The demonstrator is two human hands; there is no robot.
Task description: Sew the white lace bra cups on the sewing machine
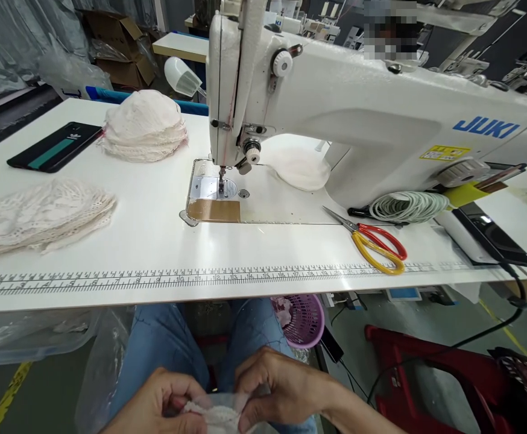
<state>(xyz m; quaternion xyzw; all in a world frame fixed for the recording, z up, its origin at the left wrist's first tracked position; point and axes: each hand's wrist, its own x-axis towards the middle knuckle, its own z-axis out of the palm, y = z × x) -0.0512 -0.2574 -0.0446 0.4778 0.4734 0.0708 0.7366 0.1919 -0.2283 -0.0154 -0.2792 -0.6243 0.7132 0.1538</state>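
Low over my lap, a piece of white lace-edged fabric (220,416) is pinched between both hands, its lower part cut off by the frame edge. My left hand (166,401) grips its left side with thumb and curled fingers. On the right side, the thumb and fingers of my right hand (268,386) close on the same cloth. Above them on the table stands a white sewing machine (372,114), its presser foot (221,184) over the metal needle plate. A stack of lace-edged cream pieces (41,214) lies at the left, and another rounded stack (143,126) sits behind it.
Scissors with red and yellow handles (378,244) lie right of the needle area, near a coil of pale cord (408,207). A black phone-like item (55,146) rests at the left. Below the table are a purple basket (306,322) and a red stool (408,355).
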